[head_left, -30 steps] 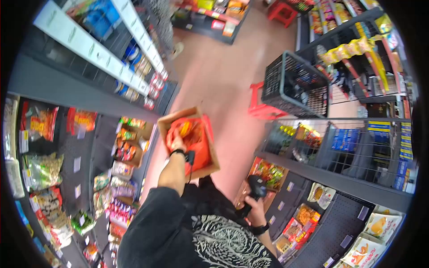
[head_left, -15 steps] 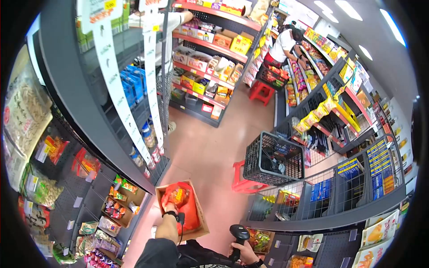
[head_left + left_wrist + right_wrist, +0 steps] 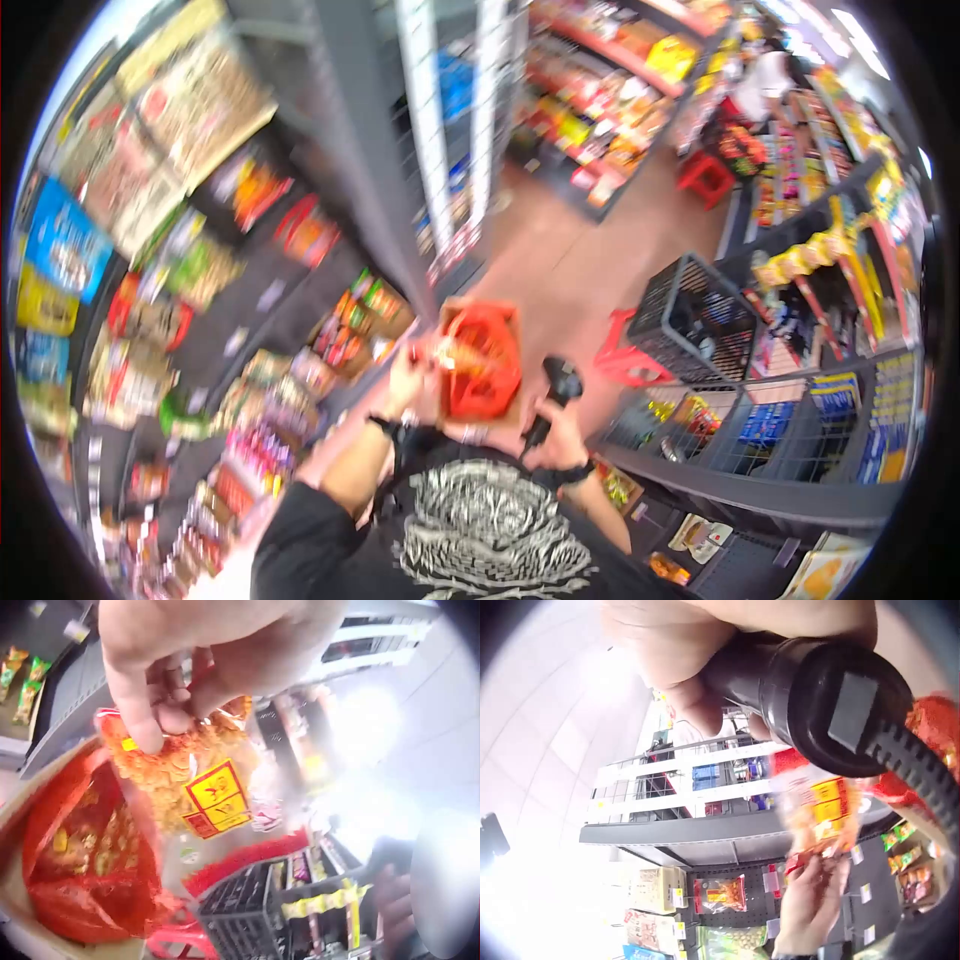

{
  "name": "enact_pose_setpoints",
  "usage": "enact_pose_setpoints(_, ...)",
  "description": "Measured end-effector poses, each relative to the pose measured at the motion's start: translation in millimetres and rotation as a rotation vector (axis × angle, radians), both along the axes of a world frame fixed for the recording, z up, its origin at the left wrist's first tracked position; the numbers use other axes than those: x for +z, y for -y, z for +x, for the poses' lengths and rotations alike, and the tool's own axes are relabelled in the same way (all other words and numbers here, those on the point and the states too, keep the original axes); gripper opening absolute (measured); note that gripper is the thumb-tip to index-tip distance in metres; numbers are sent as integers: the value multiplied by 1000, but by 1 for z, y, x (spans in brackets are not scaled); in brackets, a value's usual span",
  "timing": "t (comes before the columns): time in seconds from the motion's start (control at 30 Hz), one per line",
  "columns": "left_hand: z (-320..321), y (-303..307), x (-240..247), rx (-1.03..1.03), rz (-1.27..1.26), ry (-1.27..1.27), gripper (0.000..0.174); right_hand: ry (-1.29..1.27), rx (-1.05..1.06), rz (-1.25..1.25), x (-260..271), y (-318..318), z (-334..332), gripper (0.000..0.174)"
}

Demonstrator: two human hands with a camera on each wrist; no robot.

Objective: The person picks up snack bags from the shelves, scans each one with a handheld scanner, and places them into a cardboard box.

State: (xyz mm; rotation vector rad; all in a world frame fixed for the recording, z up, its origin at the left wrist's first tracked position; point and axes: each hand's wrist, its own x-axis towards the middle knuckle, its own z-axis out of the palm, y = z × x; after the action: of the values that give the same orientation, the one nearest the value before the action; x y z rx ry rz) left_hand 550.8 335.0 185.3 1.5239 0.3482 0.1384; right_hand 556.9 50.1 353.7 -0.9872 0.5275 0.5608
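My left hand [image 3: 403, 382] pinches the top of a clear snack bag [image 3: 217, 799], which holds orange crunchy pieces and has a yellow and red label and a red end. The bag is raised beside and over a cardboard box [image 3: 52, 778] lined with a red plastic bag [image 3: 82, 904]; more packets show inside the red plastic. In my right hand [image 3: 562, 442] is a black barcode scanner [image 3: 563, 378], gripped round its handle, with a coiled cord at its base in the right wrist view. The scanner's head points up, just right of the box.
A black plastic crate [image 3: 690, 318] sits on a red stool [image 3: 628, 352] ahead to the right. Shelves of snack packets [image 3: 360, 320] run along the left, and a wire-fronted rack [image 3: 760, 430] stands at the right. A person in white [image 3: 768, 80] is far down the aisle.
My left hand has come up out of the box with the snack bag, towards the left. My right hand with the scanner is now closer to the box. The head view has swung about.
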Motion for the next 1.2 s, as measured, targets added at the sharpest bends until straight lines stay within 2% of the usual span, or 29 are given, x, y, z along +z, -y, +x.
enact_pose_setpoints(0.03, -7, -10, 51, 1, -94, 103, 28, -45, -5, 94, -18, -4, 3, 19)
enact_pose_setpoints(0.1, -31, -41, 92, 6, -138, 221, 33, -15, 97, 231, -69, -8, 13, 33)
enact_pose_setpoints(0.17, -52, -48, 142, 0, -589, 337, 35, 155, 215, 278, -17, -49, 16, 46)
enact_pose_setpoints(0.2, -62, -41, 161, 15, -977, 311, 32, 162, 312, 382, -15, -61, 18, 50)
enact_pose_setpoints(0.27, -69, -63, 101, -62, -1279, 290, 35, 281, 492, 492, -7, -90, 17, 52)
enact_pose_setpoints(0.3, -72, -65, 116, -125, -1286, 267, 34, 351, 555, 517, 0, -102, 15, 56)
enact_pose_setpoints(0.33, -89, -51, 129, 96, -1310, 168, 37, 464, 582, 467, 1, -114, 10, 58)
enact_pose_setpoints(0.37, -93, -46, 150, 102, -1315, 176, 37, 627, 610, 353, 18, -127, 8, 58)
enact_pose_setpoints(0.4, -94, -45, 165, -45, -1258, 210, 34, 705, 614, 272, 31, -135, 2, 59)
enact_pose_setpoints(0.47, -88, -74, 140, -351, -1312, 55, 42, 791, 612, 179, 36, -150, -7, 61)
enact_pose_setpoints(0.5, -82, -78, 135, -389, -1307, 17, 40, 741, 661, 75, 28, -154, -14, 60)
enact_pose_setpoints(0.53, -83, -81, 130, -534, -1362, 62, 41, 684, 705, -29, 25, -159, -22, 60)
enact_pose_setpoints(0.57, -83, -82, 154, -683, -1415, 109, 42, 681, 697, -44, 26, -170, -28, 60)
enact_pose_setpoints(0.63, -99, -88, 147, -502, -1117, -9, 46, 732, 699, -56, 29, -196, -39, 56)
enact_pose_setpoints(0.7, -110, -105, 118, -671, -1845, 23, 51, 469, 685, -50, 33, -218, -47, 54)
enact_pose_setpoints(0.73, -118, -119, 106, -528, -1970, -109, 51, 589, 670, -18, 25, -229, -48, 52)
enact_pose_setpoints(0.77, -127, -141, 104, -493, -1684, -3, 50, 709, 648, 23, 19, -242, -50, 50)
enact_pose_setpoints(0.8, -136, -163, 103, -443, -1385, 60, 49, 709, 656, -3, 18, -254, -55, 48)
enact_pose_setpoints(0.83, -140, -182, 101, -352, -912, 93, 50, 640, 508, -19, 12, -270, -63, 44)
enact_pose_setpoints(0.87, -140, -200, 119, -251, -429, 35, 53, 521, 501, -63, 8, -280, -66, 41)
enact_pose_setpoints(0.9, -143, -222, 120, -177, -773, -166, 58, 405, 494, -111, 4, -285, -69, 38)
enact_pose_setpoints(0.97, -156, -237, 136, -357, -841, 52, 54, 391, 443, -146, -5, -301, -75, 33)
enact_pose_setpoints(1.0, -162, -238, 144, -357, -371, 99, 45, 358, 397, -145, 0, -308, -78, 28)
enact_pose_setpoints(1.03, -162, -241, 140, -347, -377, 106, 45, 321, 355, -141, 3, -315, -82, 23)
enact_pose_setpoints(1.1, -158, -253, 133, -148, -171, 76, 40, 395, 322, -151, 5, -320, -89, 20)
enact_pose_setpoints(1.13, -159, -265, 136, -3, -267, 18, 36, 442, 375, -183, 10, -315, -89, 20)
enact_pose_setpoints(1.17, -160, -273, 139, 147, -329, 69, 35, 498, 427, -215, 16, -310, -90, 19)
enact_pose_setpoints(1.2, -162, -284, 140, 172, -292, 84, 35, 593, 480, -256, 26, -307, -92, 19)
